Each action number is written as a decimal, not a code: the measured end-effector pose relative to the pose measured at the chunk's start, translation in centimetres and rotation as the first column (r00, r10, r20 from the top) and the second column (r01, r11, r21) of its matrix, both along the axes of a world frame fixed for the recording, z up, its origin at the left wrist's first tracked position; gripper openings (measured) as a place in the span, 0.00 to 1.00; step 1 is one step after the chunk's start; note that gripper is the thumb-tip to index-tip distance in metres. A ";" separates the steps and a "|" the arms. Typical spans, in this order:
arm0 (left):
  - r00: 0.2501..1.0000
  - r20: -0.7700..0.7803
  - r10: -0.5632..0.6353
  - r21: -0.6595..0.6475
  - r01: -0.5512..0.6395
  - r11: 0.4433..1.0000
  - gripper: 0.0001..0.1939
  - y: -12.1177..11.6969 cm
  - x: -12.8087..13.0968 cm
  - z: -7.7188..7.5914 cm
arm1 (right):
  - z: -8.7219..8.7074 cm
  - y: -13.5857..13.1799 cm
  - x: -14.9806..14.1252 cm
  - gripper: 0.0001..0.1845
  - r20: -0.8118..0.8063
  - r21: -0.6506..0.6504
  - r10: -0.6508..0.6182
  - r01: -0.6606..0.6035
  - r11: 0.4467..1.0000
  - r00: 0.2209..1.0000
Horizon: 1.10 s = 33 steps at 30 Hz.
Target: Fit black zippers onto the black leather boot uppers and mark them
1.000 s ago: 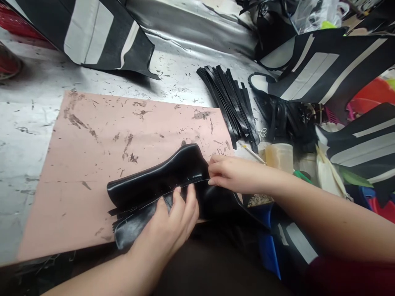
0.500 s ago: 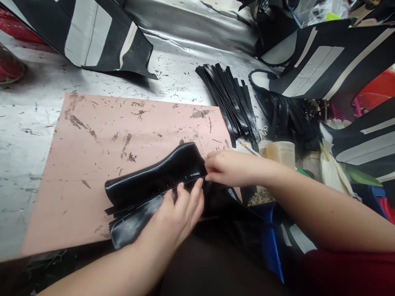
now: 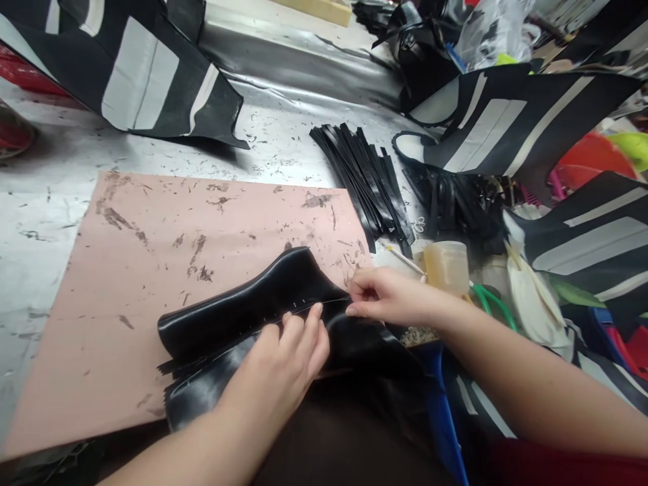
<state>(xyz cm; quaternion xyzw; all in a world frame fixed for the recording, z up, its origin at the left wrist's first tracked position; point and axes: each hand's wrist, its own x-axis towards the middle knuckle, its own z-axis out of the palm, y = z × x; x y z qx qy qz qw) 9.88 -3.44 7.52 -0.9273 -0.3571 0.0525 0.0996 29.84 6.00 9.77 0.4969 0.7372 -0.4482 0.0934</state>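
Observation:
A glossy black leather boot upper (image 3: 227,314) lies folded over the front edge of a pink board (image 3: 126,283). Small pale marks run along its seam. My left hand (image 3: 286,358) lies across the leather, its fingers stretched out and pressing beside that seam; its thumb is hard to make out. To the right, my right hand (image 3: 379,293) pinches the leather at the seam line, thumb and fingertips together. A thin pale line along the edge runs between both hands. Dark strip ends poke out from under the fold at the left.
A bundle of black strips (image 3: 367,182) sits behind the board. Black uppers with white patches (image 3: 489,128) stand at right, another (image 3: 142,74) at the back left. A yellowish plastic cup (image 3: 446,266) is near my right forearm, above a blue bin (image 3: 445,418).
The view has shifted, so the bench appears lower and further left. My right hand has drawn slightly away from my left along the seam, and the leather between them looks straighter.

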 end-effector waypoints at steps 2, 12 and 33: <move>1.000 -0.013 0.005 -0.005 -0.005 1.000 0.19 0.1 -0.1 0.1 | -0.7 -0.5 0.2 0.11 -0.046 0.061 -0.061 0.064 0.996 0.997; 1.000 0.021 -0.021 0.027 0.021 0.999 0.20 0.3 -0.4 -0.2 | -0.7 0.5 -0.7 0.13 0.060 0.150 -0.012 0.002 0.989 0.998; 0.979 0.197 -0.048 0.043 0.041 0.998 0.26 -1.1 -1.3 -1.4 | -1.0 3.8 4.2 0.23 0.746 0.372 -0.181 -0.175 0.911 0.640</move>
